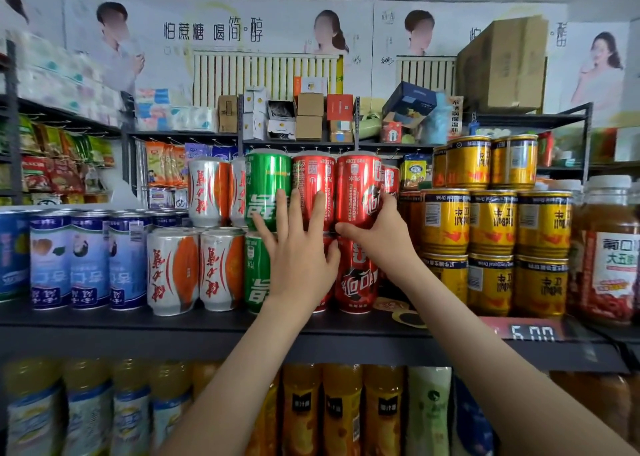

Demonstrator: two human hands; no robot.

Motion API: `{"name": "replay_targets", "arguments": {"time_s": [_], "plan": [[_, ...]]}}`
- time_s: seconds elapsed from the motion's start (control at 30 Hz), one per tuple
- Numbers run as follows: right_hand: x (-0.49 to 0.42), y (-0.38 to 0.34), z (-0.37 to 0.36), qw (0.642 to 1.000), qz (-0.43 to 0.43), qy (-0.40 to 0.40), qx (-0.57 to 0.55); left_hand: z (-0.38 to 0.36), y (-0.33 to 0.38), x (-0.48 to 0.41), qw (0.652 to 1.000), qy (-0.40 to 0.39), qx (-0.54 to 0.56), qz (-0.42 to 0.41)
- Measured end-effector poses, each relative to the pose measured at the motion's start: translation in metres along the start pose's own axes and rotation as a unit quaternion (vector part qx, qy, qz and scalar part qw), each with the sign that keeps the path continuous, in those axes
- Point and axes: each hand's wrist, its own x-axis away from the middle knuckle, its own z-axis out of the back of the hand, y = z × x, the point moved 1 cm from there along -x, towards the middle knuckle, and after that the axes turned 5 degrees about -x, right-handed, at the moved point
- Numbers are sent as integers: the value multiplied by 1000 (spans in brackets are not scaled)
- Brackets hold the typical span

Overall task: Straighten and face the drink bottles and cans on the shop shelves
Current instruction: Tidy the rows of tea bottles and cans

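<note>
Two bare forearms, slim wrists, bare left hand, bare right hand, long slender fingers

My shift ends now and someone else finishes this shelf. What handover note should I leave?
Left hand: open, fingers flat against the top-row green can and middle red can.
Right hand: grips the right red can beside them.
Done: these cans stand upright, stacked two high on the shelf.
Left: middle red can shows its code side; probably turn it frontward.

A small shop: dark metal shelves carry stacked drink cans, a price label sits at lower right, snack packets hang at left, advertising posters line the top.
</note>
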Motion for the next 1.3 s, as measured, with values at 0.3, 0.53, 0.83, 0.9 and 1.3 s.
{"name": "replay_targets", "arguments": {"time_s": [0.3,0.53,0.83,0.9,1.3], "plan": [[4,-11,1,999,-15,9,-38,8,5,2,1000,4,30,-2],[49,-6,9,987,111,95,62,14,17,34,993,47,110,-8],[163,29,62,991,88,56,80,31,79,124,973,31,228,31],[189,46,78,994,73,48,73,29,95,153,969,15,245,38],[351,190,240,982,-162,-20,97,-5,252,339,927,-229,241,173]]}}
